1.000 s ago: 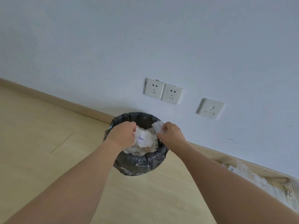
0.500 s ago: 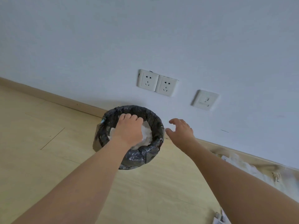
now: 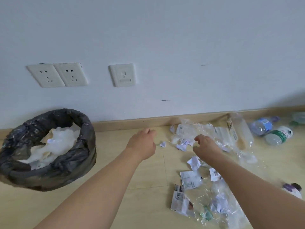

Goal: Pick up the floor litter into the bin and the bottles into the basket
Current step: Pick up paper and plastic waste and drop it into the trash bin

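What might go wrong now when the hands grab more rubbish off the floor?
The bin already looks heaped with white waste, so more litter could spill back out. The clear plastic film lies over the paper scraps, so the right hand may drag several pieces at once and drop some. The bottles lie on their sides nearby and might roll if bumped.

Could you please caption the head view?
Both empty hands, left and right, reach toward scattered paper litter beside black-lined bin.

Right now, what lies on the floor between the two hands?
In the head view, one small crumpled paper scrap lies between the left hand and right hand; otherwise bare floor.
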`<state>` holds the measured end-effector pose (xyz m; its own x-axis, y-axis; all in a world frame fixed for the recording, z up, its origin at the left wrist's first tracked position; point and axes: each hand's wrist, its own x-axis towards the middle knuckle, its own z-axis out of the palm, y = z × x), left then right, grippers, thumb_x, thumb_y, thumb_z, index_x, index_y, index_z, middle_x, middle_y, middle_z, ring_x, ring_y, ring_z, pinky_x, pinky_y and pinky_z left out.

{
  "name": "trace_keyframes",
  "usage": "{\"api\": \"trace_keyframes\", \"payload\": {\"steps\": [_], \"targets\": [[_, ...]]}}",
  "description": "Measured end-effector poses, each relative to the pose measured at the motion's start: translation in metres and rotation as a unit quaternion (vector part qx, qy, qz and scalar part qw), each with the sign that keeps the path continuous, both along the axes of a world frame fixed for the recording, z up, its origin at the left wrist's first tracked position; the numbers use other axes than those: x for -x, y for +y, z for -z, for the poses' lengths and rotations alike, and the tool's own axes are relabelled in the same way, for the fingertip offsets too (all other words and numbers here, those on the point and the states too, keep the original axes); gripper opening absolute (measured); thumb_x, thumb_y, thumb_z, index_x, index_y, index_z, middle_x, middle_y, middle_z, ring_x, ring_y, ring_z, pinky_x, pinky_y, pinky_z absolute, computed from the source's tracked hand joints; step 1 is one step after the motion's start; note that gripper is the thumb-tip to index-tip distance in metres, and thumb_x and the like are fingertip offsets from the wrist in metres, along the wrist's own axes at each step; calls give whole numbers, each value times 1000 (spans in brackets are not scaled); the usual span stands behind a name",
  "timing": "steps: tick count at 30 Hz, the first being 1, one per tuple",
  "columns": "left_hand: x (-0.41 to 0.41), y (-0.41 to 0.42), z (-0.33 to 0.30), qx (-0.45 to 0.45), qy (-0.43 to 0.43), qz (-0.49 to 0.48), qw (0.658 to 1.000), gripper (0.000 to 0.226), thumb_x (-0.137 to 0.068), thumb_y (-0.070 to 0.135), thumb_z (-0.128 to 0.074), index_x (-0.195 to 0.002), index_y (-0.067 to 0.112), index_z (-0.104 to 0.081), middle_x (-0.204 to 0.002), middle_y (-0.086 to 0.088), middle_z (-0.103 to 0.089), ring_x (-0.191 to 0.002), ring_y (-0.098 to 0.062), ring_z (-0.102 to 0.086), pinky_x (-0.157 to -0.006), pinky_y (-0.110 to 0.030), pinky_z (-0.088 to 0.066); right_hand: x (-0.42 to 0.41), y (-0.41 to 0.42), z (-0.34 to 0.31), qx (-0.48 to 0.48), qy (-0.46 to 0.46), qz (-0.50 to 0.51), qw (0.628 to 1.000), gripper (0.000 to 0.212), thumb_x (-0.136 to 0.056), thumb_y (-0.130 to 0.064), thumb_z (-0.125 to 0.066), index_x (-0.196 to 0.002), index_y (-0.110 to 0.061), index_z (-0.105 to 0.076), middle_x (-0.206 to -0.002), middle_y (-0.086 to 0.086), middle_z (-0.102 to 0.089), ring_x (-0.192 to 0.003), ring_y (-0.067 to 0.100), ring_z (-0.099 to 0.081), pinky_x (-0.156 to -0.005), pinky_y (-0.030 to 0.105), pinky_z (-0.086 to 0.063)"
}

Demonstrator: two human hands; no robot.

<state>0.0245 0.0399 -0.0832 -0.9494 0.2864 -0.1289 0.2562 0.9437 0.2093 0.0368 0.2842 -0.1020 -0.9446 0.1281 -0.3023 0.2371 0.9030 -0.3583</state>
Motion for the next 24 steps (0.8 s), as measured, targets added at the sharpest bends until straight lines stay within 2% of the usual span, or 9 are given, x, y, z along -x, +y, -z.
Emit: {"api": "trace_keyframes", "payload": {"steps": [4,8,10,13,15,17,24], "targets": [[26,33,41,33,-103,5,994,39,-92,15,-42,-131,16,-45,-132,-7,-45,-110,-30,-54,-85,-37,-46,21,6,45,-3,-21,-32,999,35,-90,-21,-50,-125,-18,-50,-123,5,-52,-110,24,-53,-87,32,-42],[52,50,83,30,-168,-14,985,50,-90,15,-45,-139,24,-40,-134,-6,-42,-117,-30,-52,-95,-38,-45,41,-9,82,-30,-35,-69,997,38,-91,-30,-51,-126,-16,-46,-124,5,-52,-114,26,-51,-90,34,-40],[58,56,101,25,-184,-15,983,48,-89,16,-46,-135,24,-42,-130,-5,-43,-118,-29,-50,-97,-37,-45,43,-15,98,-71,-43,-84,993,41,-91,-33,-51,-128,-16,-43,-126,4,-50,-115,26,-50,-95,36,-37],[54,63,124,43,-160,-9,986,34,-90,20,-48,-124,19,-47,-122,-6,-46,-114,-30,-44,-93,-36,-43,45,-16,116,-112,-27,-92,989,42,-94,-32,-49,-132,-15,-41,-128,4,-49,-116,25,-49,-98,36,-34],[47,66,134,60,-123,-24,990,28,-94,17,-43,-121,15,-46,-122,-8,-49,-111,-31,-44,-87,-35,-39,48,-16,123,-118,-9,-90,989,36,-96,-25,-45,-131,-15,-44,-128,3,-50,-116,24,-49,-96,36,-33],[40,66,141,53,-104,-48,992,26,-96,15,-40,-121,13,-46,-123,-10,-50,-110,-31,-47,-86,-37,-38,51,-17,126,-115,-2,-87,990,34,-96,-20,-42,-129,-15,-47,-132,2,-50,-118,25,-48,-95,37,-34],[24,55,140,41,-116,-62,991,24,-98,14,-39,-121,12,-46,-123,-11,-50,-109,-34,-51,-85,-40,-42,48,-23,124,-105,-17,-114,988,33,-95,-16,-42,-127,-15,-48,-136,7,-41,-120,25,-43,-97,34,-35]]}}
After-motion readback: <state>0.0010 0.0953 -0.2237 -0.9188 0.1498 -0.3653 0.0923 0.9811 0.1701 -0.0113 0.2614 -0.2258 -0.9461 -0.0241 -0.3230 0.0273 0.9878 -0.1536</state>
